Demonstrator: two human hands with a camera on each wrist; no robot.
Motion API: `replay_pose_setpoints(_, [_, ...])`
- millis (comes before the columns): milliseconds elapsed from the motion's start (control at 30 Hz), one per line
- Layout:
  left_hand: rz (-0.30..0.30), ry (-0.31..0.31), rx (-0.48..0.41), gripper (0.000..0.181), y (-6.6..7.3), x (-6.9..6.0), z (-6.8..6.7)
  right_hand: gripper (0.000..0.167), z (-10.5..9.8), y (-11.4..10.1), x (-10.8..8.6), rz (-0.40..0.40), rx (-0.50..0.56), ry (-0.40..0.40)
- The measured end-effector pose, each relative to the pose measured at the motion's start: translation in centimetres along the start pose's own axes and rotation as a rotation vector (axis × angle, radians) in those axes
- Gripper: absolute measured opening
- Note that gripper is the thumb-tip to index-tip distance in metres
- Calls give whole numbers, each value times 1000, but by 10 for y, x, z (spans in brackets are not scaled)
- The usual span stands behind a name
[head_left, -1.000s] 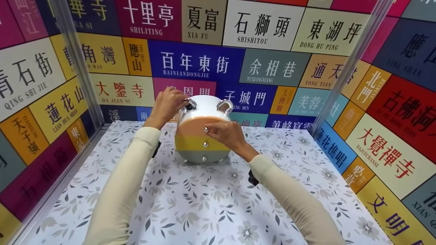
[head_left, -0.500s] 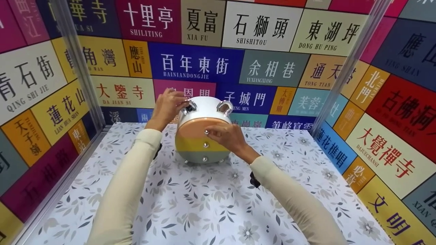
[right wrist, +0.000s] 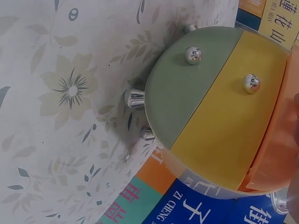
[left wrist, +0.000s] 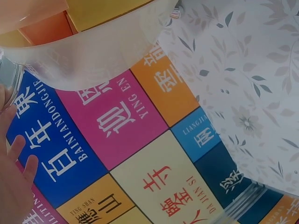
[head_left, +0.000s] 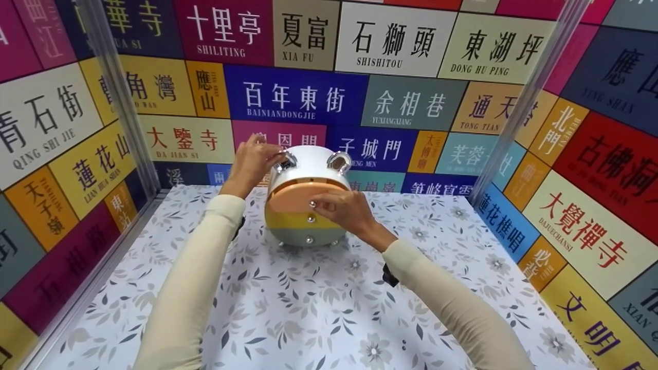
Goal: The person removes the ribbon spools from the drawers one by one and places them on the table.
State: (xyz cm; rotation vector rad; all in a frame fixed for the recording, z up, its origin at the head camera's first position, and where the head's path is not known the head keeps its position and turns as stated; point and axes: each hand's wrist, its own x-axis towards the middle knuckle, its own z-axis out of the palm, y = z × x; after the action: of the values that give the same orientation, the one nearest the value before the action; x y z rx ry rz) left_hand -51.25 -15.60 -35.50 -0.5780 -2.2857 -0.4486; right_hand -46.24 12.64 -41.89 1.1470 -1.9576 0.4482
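A small round drawer cabinet [head_left: 308,159] with a white shell, silver ear-shaped rings and silver feet stands on the table. Its front has an orange top drawer [head_left: 288,199], a yellow middle drawer [right wrist: 229,126] and a grey-green bottom drawer [right wrist: 187,88], each with a round silver knob. My right hand [head_left: 349,209] pinches the orange drawer's knob [head_left: 312,204]; that drawer is partly out, with a gap above its front. At the cabinet's upper left, my left hand [head_left: 253,163] holds the left silver ear [head_left: 288,159] with its fingertips. The right ear [head_left: 339,162] is untouched.
A white tablecloth [head_left: 288,308] with grey leaves and flowers covers the table. Colourful panels with Chinese place names form a back wall [head_left: 298,97] and side walls close around it, joined by clear corner strips [head_left: 529,97].
My right hand has drawn the orange drawer outward and slightly down, opening a gap beneath the white shell. My left hand stays at the left ear.
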Motion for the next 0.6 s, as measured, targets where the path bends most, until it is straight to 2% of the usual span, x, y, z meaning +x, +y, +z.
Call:
replay_pose_setpoints(233, [6, 26, -12, 13, -1, -1, 1, 23, -6, -6, -3, -32, 15, 21])
replay_pose_setpoints(600, [-23, -7, -8, 12, 2, 0, -1, 24, -16, -18, -6, -63, 15, 1])
